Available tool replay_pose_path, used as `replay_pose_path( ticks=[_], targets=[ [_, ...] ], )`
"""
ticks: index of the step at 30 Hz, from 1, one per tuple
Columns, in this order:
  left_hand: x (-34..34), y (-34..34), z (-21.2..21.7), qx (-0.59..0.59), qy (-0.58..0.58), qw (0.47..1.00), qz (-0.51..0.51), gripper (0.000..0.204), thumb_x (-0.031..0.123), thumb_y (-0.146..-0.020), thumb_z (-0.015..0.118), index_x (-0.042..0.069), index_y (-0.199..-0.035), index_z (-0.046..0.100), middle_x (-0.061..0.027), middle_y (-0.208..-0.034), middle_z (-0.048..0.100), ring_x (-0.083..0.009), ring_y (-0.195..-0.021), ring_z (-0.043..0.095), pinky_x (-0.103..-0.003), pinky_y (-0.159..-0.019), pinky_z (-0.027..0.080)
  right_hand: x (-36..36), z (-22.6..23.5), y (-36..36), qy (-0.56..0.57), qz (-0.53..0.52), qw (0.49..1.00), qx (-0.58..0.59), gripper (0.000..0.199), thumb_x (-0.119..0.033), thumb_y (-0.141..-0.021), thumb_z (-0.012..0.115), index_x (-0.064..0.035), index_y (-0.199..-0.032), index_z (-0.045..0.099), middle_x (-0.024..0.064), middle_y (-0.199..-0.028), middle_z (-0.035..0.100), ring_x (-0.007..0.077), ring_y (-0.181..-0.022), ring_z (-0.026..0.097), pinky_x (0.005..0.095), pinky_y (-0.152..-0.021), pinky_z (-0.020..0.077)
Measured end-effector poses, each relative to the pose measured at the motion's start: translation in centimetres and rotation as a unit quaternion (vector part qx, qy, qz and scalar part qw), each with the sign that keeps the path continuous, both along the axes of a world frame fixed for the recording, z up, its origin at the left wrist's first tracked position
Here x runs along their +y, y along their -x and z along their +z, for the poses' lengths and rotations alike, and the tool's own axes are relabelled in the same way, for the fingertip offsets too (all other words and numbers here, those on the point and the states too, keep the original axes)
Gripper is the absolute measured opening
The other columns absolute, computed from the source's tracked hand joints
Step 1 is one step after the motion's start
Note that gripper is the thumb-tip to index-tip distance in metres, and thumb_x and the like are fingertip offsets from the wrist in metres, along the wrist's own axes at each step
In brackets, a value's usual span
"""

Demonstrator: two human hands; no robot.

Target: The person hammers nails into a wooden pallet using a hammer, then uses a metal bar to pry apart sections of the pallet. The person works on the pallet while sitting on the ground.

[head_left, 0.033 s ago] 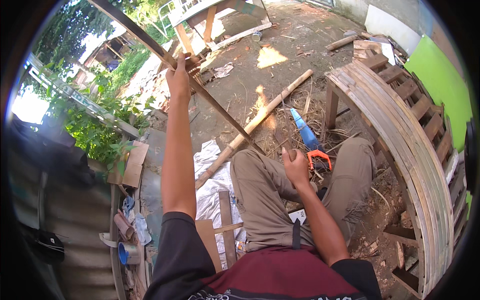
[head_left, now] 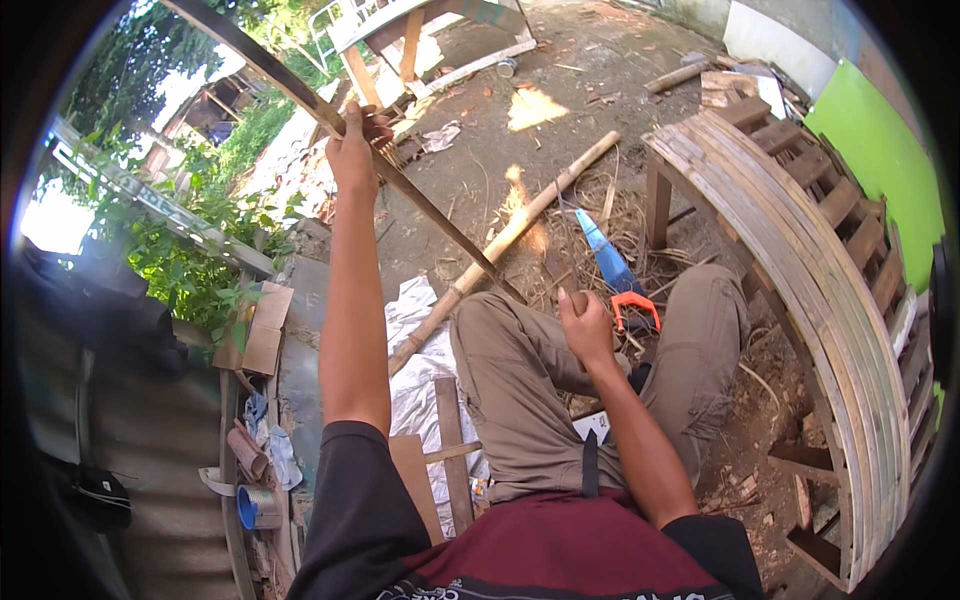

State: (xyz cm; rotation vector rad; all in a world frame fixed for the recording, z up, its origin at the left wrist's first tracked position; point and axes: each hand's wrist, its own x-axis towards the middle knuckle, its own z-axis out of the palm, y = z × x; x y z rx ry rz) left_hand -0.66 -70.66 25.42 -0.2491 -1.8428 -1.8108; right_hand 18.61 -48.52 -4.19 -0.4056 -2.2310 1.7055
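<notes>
Your left hand (head_left: 352, 148) grips a long bamboo strip (head_left: 400, 180), dark and matt with a fibrous edge. Your right hand (head_left: 585, 325) closes on a smooth wooden handle (head_left: 578, 300). Beside it lies a saw (head_left: 612, 268) with a glossy blue blade and an orange plastic grip. The bamboo pole (head_left: 510, 232) looks pale and dry. The bench (head_left: 800, 270) shows smooth, bent bamboo slats. Your trousers (head_left: 520, 400) are matt khaki cloth.

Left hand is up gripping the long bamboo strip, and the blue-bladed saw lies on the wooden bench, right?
Not quite. The head view shows the left hand gripping the bamboo strip, but the blue-bladed saw lies on the ground among shavings, beside the wooden bench.
</notes>
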Motion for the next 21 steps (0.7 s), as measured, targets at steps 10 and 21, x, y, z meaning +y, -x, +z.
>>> replay_pose_path(
  ticks=[10, 21],
  targets=[
    [6.5, -4.3, 3.9, 0.093, -0.010, 0.996, 0.004, 0.035, 0.033, -0.103, 0.061, 0.007, -0.082, 0.053, 0.0016, -0.062, 0.045, -0.0101, -0.049, 0.039, -0.028, -0.048, 0.035, 0.8, 2.5, -2.0, 0.323, -0.035, 0.943, 0.069, 0.040, -0.039, -0.102, 0.062, -0.0067, -0.082, 0.050, -0.0005, -0.061, 0.049, 0.0080, -0.048, 0.050, 0.0276, -0.046, 0.0443],
    [7.0, -4.7, 3.6, 0.140, -0.075, 0.986, 0.045, 0.035, 0.036, -0.102, 0.062, 0.012, -0.079, 0.051, 0.0020, -0.061, 0.046, -0.0107, -0.048, 0.041, -0.028, -0.045, 0.035, 2.1, 0.0, -2.6, 0.355, -0.081, 0.930, 0.048, 0.036, -0.036, -0.102, 0.063, -0.0044, -0.090, 0.053, 0.0001, -0.062, 0.051, 0.0082, -0.047, 0.052, 0.0262, -0.043, 0.0446]
  ],
)
